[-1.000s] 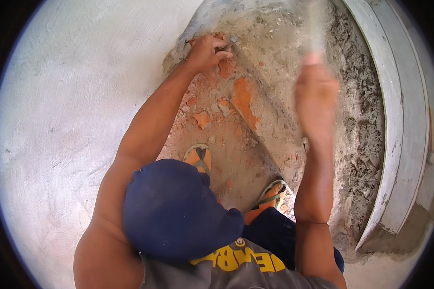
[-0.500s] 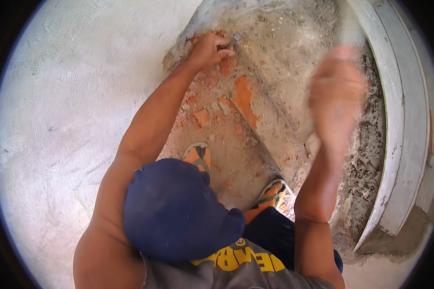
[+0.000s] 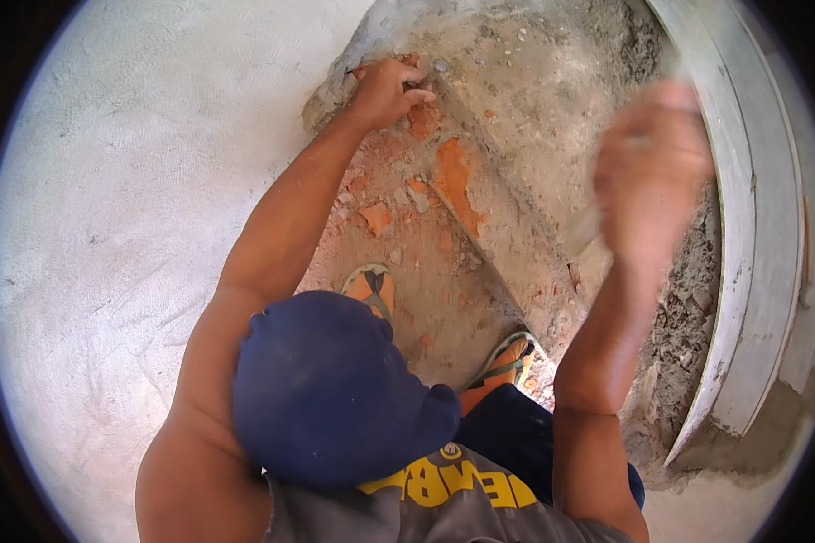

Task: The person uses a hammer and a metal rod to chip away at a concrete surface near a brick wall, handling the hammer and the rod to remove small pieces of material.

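Observation:
My left hand (image 3: pixel 389 93) reaches up to a broken corner of the plastered wall, where orange brick shows. Its fingers are bent and closed in against the rubble; whatever they grip is hidden. On the right, my right hand (image 3: pixel 654 167) is raised and smeared by motion. It looks like a fist, with a pale blurred shape (image 3: pixel 585 231) sticking out beside its lower left edge. I cannot make out its kind. Between the hands lies a ledge of rough mortar with an exposed orange brick patch (image 3: pixel 459 185) on its edge.
Brick chips (image 3: pixel 377 218) and dust litter the ground by my sandalled feet (image 3: pixel 371 288). White plastered wall (image 3: pixel 127 226) fills the left side. Long pale curved-looking boards (image 3: pixel 729 271) stand at the right, beside crumbly grey mortar (image 3: pixel 684 335).
My right hand has shifted slightly right, still blurred. The left hand stays at the broken corner, nearly unmoved.

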Available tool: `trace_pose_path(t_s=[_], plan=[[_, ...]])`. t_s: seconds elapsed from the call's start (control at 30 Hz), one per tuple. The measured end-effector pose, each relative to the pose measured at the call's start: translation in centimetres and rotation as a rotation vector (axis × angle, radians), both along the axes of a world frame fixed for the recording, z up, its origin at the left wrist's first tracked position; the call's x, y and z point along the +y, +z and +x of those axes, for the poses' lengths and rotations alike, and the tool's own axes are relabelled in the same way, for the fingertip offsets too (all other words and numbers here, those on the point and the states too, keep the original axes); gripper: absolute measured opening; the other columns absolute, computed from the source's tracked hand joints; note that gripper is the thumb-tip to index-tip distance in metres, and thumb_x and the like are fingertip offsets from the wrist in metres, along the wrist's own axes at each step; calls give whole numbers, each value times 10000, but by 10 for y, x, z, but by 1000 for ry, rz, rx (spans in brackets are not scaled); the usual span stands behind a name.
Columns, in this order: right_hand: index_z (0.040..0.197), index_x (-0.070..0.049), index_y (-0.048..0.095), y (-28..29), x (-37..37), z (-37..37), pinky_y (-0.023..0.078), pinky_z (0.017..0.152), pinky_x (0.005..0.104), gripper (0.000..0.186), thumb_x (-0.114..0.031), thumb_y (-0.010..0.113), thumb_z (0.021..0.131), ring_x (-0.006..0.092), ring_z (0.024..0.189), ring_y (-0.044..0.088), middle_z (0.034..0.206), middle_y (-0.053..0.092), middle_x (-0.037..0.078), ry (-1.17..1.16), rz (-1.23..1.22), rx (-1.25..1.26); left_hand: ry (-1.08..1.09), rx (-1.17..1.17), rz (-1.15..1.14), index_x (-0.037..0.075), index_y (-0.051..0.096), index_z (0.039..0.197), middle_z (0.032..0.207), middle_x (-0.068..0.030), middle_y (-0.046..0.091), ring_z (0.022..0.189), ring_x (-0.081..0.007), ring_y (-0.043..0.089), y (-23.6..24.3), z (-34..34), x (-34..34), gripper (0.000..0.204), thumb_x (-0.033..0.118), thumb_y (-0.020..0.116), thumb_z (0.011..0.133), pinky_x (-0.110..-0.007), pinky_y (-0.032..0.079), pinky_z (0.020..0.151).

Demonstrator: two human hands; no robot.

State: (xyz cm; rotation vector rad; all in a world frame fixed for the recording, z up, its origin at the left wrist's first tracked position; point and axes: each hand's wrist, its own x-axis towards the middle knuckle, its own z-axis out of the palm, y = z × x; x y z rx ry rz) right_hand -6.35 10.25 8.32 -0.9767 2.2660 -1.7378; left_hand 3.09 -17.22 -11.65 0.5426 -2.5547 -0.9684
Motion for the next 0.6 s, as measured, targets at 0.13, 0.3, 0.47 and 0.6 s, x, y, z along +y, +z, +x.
trace_pose_path(t_s=[0.13, 0.3, 0.47, 0.6], plan=[[824, -125, 401, 85, 6, 18, 233, 326, 226, 445, -491, 399, 1076, 49, 422, 245, 571, 314, -41, -25, -628, 67, -42, -61, 38, -24, 738, 931, 678, -97, 636, 616, -176, 614, 12, -4, 8, 260, 227, 786, 886, -373, 503, 610], [974, -70, 518, 20, 35, 28, 237, 291, 249, 499, -534, 363, 1075, 45, 367, 272, 531, 337, -52, 52, -657, -46, 53, -153, 216, -7, 716, 903, 660, -64, 591, 589, -143, 517, 10, 42, 3, 180, 173, 721, 920, -362, 443, 595], [970, -45, 503, -22, 23, 50, 242, 302, 238, 424, -425, 367, 1100, 38, 374, 282, 525, 346, -49, -12, -493, -180, 88, -61, 267, 5, 716, 909, 725, -43, 656, 658, -118, 548, 11, 70, 15, 158, 161, 705, 932, -338, 461, 642], [989, -11, 508, -30, 13, 56, 264, 357, 216, 309, -288, 429, 1101, 25, 417, 325, 551, 391, -34, 33, -399, -160, 127, 216, 374, 17, 710, 907, 681, -66, 610, 656, -139, 524, 15, 47, 22, 159, 174, 727, 915, -356, 446, 646]])
